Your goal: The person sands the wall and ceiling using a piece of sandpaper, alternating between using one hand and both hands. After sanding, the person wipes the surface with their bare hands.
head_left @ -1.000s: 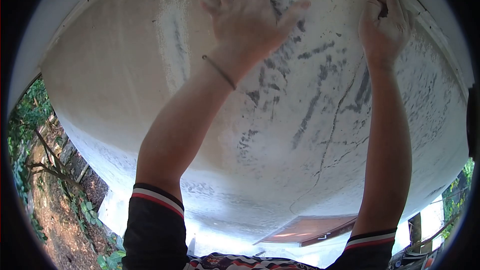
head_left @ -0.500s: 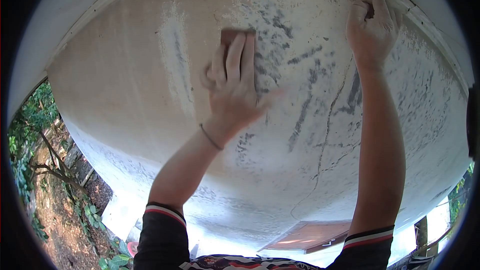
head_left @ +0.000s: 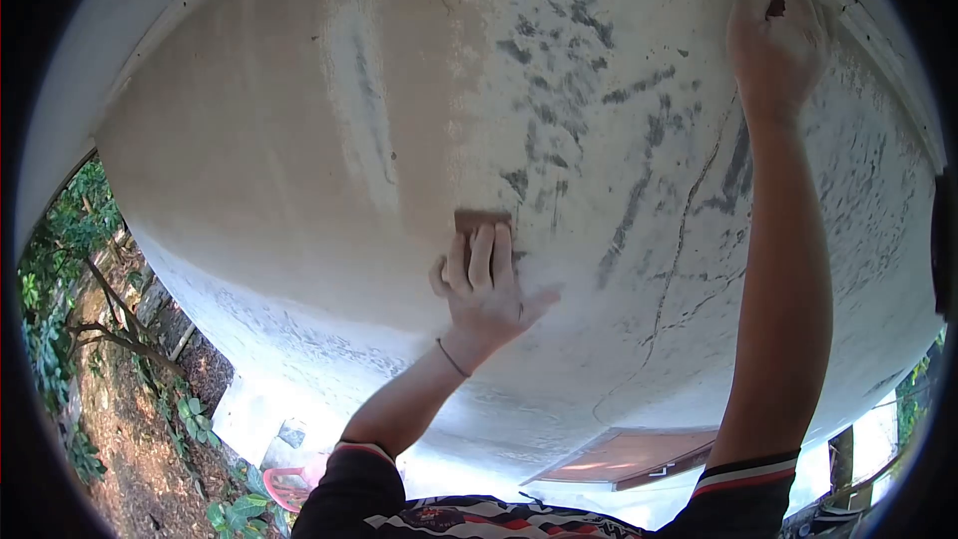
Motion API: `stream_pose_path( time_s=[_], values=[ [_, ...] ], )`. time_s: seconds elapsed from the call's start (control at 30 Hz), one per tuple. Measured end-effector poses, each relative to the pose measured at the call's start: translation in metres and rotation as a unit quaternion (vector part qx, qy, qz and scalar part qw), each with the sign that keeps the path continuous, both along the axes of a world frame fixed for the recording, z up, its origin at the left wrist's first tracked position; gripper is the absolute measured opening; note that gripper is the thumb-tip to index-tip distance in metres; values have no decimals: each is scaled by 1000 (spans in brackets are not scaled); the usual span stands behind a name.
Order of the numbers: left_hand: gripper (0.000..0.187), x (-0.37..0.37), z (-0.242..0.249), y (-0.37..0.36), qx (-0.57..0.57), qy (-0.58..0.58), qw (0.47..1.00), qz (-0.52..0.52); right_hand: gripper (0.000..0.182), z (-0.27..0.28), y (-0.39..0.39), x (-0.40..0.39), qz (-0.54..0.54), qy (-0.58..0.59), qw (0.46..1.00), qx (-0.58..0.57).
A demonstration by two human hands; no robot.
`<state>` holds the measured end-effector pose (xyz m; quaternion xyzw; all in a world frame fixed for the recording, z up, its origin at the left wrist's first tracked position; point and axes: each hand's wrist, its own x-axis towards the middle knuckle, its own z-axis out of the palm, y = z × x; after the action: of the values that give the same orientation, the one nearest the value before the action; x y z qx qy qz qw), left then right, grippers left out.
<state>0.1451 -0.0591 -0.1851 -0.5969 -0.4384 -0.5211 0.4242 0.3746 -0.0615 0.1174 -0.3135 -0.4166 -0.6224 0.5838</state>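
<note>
My left hand presses a brown rectangular piece of sandpaper flat against the wall. Its fingers lie over the sheet and its thumb sticks out to the right. Pale dust blurs the area beside the thumb. High at the upper right, my right hand is curled against the wall, near its top edge. Something dark and reddish shows in the hollow of those fingers, too little to name. Bare brown, white and dark-smudged patches cover the wall's surface, and a long crack runs down it between my arms.
Below and to the right is a brown wooden door with a metal handle. A red plastic chair stands at the lower left, near green plants and a slope of soil and dry leaves. A pale ledge borders the wall's top.
My left hand has slid down the wall with the sandpaper, from the upper middle to about mid-height. The view has shifted slightly; my right hand stays curled at the upper right.
</note>
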Motion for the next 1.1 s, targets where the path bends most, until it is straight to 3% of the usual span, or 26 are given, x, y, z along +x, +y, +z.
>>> stream_pose_path(
  time_s=[0.17,0.27,0.37,0.43,0.5,0.57,0.63,0.7,0.8,0.9,1.0,1.1],
  values=[
    [89,-13,168,15,119,14,993,-1,17,3,6,13,-5,-17,1000,6],
    [88,-17,197,21,146,21,989,0,19,1,5,5,43,12,999,-1],
    [87,-24,127,9,84,5,996,-2,20,2,9,9,23,22,999,-5],
    [85,-24,29,-3,-22,9,999,40,20,-2,5,2,17,33,999,-7],
    [85,-19,-62,-4,-35,35,997,55,20,0,2,4,-3,31,1000,-5],
    [88,-17,-74,-5,-23,56,996,58,19,2,2,4,23,27,999,-24],
    [87,-17,-26,-4,-7,38,999,29,19,1,4,9,94,31,993,-57],
    [85,-17,56,2,6,41,999,-6,18,-2,2,4,34,26,998,-40],
    [82,-8,193,16,130,-5,991,-39,18,-4,-6,-8,2,25,999,-25],
    [83,2,245,12,142,-23,990,-5,18,-6,-9,-15,17,40,999,-32],
    [82,-8,191,18,156,-20,987,-25,18,-9,-8,-17,43,47,997,-41],
    [84,-10,63,0,29,-8,999,-17,12,-7,-8,-17,51,25,998,-22]
  ],
)
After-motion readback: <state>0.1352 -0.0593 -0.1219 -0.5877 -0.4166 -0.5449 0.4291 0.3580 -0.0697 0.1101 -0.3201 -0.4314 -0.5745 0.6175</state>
